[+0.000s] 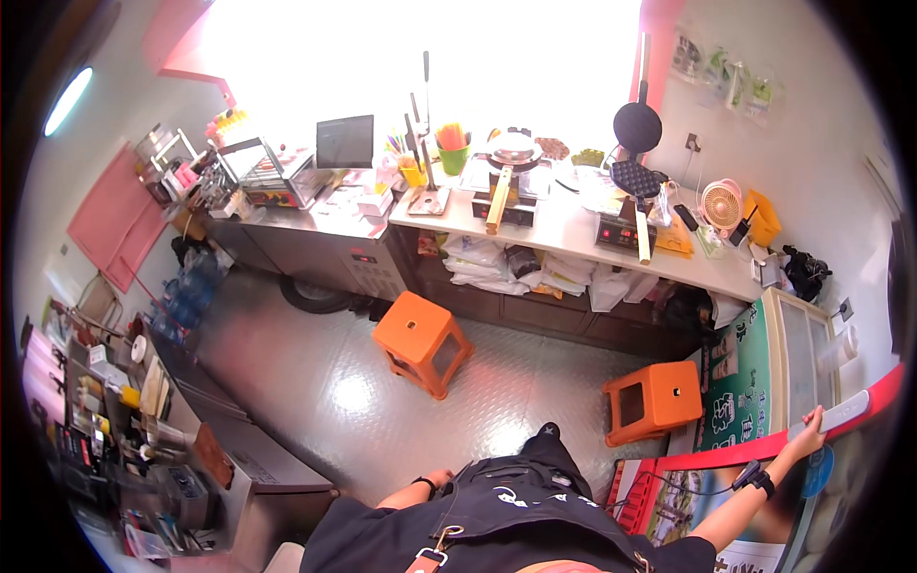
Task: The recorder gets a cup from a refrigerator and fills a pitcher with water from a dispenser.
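My right hand [812, 432] is closed around the grey handle [847, 413] on the red edge of an upright glass-fronted cabinet at the lower right. A black band and a small device with a cable sit on that wrist. Down beside my dark apron [516, 494] is my left hand [442, 478], partly hidden by the clothing; whether it holds anything does not show. In front of me stand an orange plastic stool [414, 326] and, near the cabinet, another orange stool [673, 394].
A long counter [559, 229] carries a closed waffle iron [512, 150], an open waffle iron [635, 179] and a pink fan [722, 204]. A cluttered worktop [183, 415] lies at left. A green-sided freezer [741, 379] stands at right.
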The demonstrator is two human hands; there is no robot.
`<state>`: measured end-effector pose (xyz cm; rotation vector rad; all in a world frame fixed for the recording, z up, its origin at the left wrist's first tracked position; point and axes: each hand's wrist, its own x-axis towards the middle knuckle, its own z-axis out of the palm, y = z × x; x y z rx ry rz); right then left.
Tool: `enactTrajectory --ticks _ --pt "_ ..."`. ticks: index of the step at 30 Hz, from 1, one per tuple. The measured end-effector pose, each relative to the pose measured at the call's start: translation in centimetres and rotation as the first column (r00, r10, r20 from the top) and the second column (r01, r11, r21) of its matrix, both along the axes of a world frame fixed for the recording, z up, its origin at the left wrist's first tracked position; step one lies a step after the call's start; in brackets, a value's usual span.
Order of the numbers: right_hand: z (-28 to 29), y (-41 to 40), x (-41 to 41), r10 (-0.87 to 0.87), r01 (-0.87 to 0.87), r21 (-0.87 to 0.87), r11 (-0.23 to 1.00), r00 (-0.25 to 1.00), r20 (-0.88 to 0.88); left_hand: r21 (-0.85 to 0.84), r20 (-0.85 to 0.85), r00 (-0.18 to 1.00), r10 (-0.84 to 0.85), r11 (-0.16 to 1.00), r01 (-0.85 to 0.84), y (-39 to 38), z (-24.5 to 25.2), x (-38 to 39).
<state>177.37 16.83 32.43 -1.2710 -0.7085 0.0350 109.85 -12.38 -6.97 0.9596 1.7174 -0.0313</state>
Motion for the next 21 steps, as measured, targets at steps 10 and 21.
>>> enactTrajectory --ticks 10,21 --pt "0.0 0.1 0.2 0.048 -0.047 0.018 0.999 0.997 -0.052 -0.035 0.03 0.999 0.042 0.999 -0.041 -0.3 -1.0 0.1" --pt "0.1 -0.3 0.5 0.017 -0.02 -0.065 0.998 0.999 -0.036 0.012 -0.03 0.999 -0.02 1.0 0.021 0.0 -0.1 0.6"
